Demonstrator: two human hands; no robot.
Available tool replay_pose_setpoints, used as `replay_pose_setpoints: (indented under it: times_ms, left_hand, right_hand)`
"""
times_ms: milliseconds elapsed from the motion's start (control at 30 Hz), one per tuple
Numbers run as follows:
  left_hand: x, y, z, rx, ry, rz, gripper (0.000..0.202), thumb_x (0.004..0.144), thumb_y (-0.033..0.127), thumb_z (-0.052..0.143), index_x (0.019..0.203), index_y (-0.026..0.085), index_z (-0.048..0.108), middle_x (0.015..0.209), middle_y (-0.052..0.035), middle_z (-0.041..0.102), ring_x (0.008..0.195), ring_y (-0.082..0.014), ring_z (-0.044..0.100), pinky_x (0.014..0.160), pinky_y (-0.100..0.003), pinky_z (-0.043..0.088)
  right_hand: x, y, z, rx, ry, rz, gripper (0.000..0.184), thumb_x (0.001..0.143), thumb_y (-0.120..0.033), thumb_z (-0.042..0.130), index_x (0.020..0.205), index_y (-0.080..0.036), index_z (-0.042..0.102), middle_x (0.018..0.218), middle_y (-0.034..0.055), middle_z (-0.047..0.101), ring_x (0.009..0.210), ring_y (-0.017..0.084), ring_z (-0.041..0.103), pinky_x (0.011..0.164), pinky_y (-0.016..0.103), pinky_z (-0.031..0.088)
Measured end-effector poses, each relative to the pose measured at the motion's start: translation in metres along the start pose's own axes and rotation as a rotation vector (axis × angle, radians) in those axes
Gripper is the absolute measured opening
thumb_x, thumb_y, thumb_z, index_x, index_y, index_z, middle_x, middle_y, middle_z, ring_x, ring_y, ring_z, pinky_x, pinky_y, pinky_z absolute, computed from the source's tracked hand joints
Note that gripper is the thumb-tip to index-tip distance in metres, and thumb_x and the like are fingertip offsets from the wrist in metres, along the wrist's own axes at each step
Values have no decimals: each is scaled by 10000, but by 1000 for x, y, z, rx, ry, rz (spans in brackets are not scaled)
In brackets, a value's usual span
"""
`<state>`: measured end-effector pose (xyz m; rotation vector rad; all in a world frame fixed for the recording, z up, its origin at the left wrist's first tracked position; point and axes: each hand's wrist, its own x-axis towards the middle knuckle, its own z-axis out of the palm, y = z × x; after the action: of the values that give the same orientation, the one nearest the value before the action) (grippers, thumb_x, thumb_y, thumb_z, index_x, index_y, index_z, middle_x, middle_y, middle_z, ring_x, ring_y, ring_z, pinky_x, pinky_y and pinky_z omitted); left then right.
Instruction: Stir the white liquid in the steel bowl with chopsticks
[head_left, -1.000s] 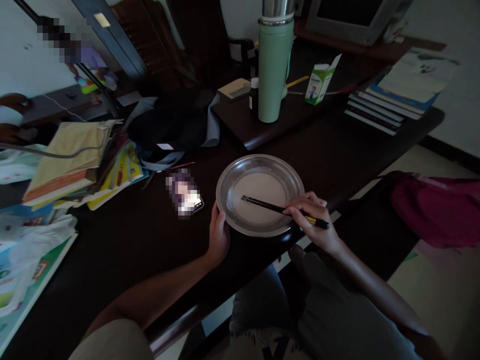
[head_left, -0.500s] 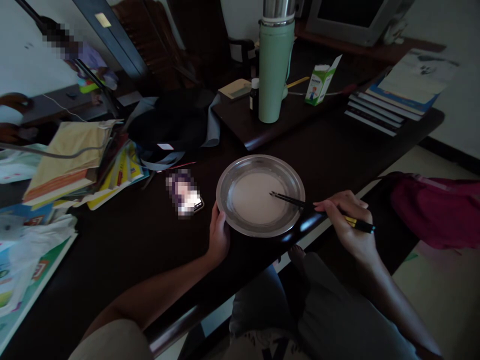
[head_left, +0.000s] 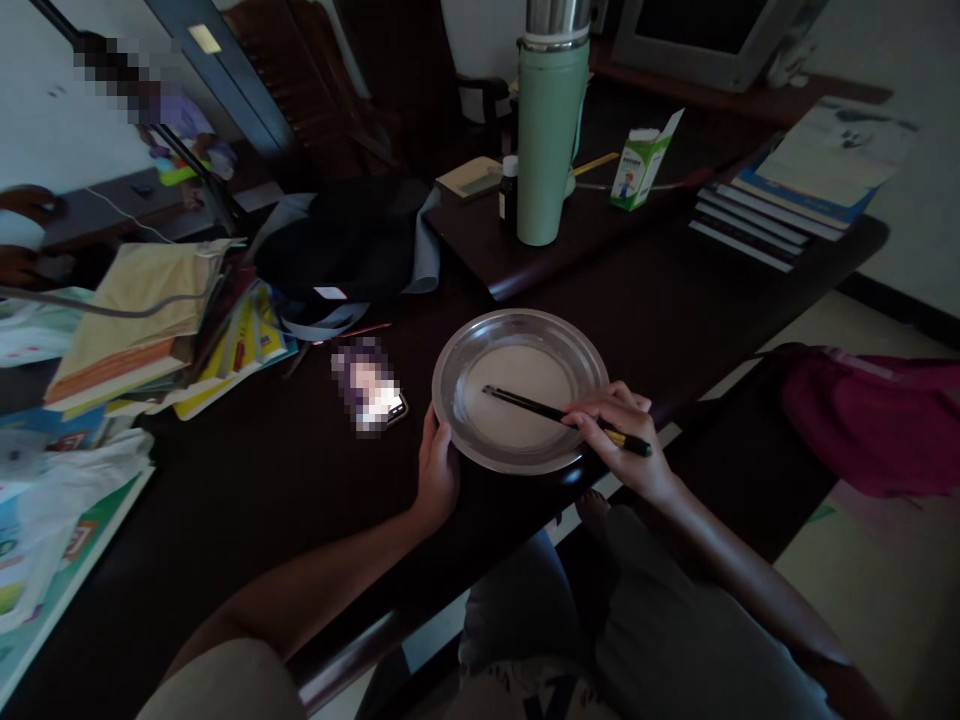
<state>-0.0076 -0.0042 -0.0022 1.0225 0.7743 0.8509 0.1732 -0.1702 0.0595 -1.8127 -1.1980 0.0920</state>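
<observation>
A round steel plate (head_left: pixel 450 352) with a pale liquid in it sits near the front edge of the dark table (head_left: pixel 225 480). My left hand (head_left: pixel 436 470) grips the plate's near-left rim, fingers curled against it. My right hand (head_left: pixel 622 440) is closed on a pair of dark chopsticks (head_left: pixel 540 408) at the plate's right rim. Their tips reach into the liquid at the left of the plate's middle.
A phone (head_left: pixel 371 388) lies left of the plate. Behind stand a green flask (head_left: pixel 547 140), a small dark bottle (head_left: pixel 508 188) and a small carton (head_left: pixel 641 160). Books (head_left: pixel 787 200) are stacked at right, papers and books (head_left: pixel 150 320) at left. A red bag (head_left: pixel 877 410) is at far right.
My right hand drew the chopsticks out toward the right rim half a second ago, then pushed them back left across the liquid. My left hand stayed on the rim.
</observation>
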Motion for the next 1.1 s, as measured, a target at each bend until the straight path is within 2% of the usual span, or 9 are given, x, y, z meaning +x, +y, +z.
replay_pose_setpoints:
  times_ms: [167, 400, 500, 600, 700, 833, 967, 1100]
  left_hand:
    - [0, -1, 1, -18, 24, -21, 480, 837, 512, 680, 1257, 282, 658, 1314, -54, 701, 1286, -266, 615, 1123, -428, 467]
    - [0, -1, 0, -15, -2, 2, 470, 857, 513, 659, 1276, 299, 652, 1339, -56, 691, 1311, -273, 601, 1160, -464, 430]
    - [1, -2, -1, -1, -10, 7, 492, 861, 523, 654, 1296, 293, 647, 1349, -66, 686, 1315, -284, 597, 1160, -482, 429]
    - [1, -2, -2, 8, -10, 16, 502, 861, 531, 653, 1303, 291, 644, 1349, -66, 684, 1326, -284, 588, 1164, -478, 424]
    - [1, -1, -2, 7, -18, 6, 498, 863, 525, 657, 1300, 288, 644, 1355, -68, 680, 1330, -283, 585, 1163, -470, 427]
    - [0, -1, -1, -2, -16, 5, 472, 867, 510, 650, 1282, 285, 647, 1352, -65, 680, 1337, -274, 580, 1172, -460, 417]
    - [0, -1, 1, -37, 5, -2, 489, 836, 517, 684, 1264, 282, 658, 1340, -62, 686, 1329, -276, 584, 1173, -454, 415]
    - [1, 0, 1, -40, 16, -13, 510, 819, 527, 701, 1262, 278, 662, 1347, -63, 684, 1332, -285, 580, 1170, -456, 419]
  right_hand:
    - [5, 7, -2, -110, 119, 10, 228, 986, -331, 588, 853, -278, 765, 929, -5, 818, 875, 230, 642, 851, 446, 342]
    - [-4, -3, -39, -153, 232, 103, 243, 958, -297, 620, 757, -284, 755, 761, -7, 754, 811, 218, 641, 850, 438, 358]
    - [-10, -7, -56, -63, 222, 146, 252, 953, -301, 630, 735, -289, 754, 738, -5, 732, 763, 205, 642, 784, 405, 408]
    - [-15, -11, -64, 39, 133, 179, 255, 955, -316, 636, 731, -292, 756, 753, -6, 725, 746, 195, 646, 756, 389, 424]
    - [-16, -14, -59, 80, 20, 164, 251, 968, -333, 627, 757, -298, 758, 779, -13, 730, 782, 195, 650, 784, 395, 407]
    - [-10, -11, -32, 86, -61, 39, 242, 987, -348, 599, 806, -305, 754, 798, -30, 775, 809, 199, 652, 814, 415, 368]
    - [-1, -1, -4, 38, -8, 9, 276, 1001, -364, 561, 810, -286, 745, 875, -18, 806, 841, 209, 667, 853, 440, 367]
    - [5, 7, 1, -23, 50, 29, 268, 991, -371, 566, 827, -279, 756, 909, -4, 813, 862, 220, 666, 851, 437, 395]
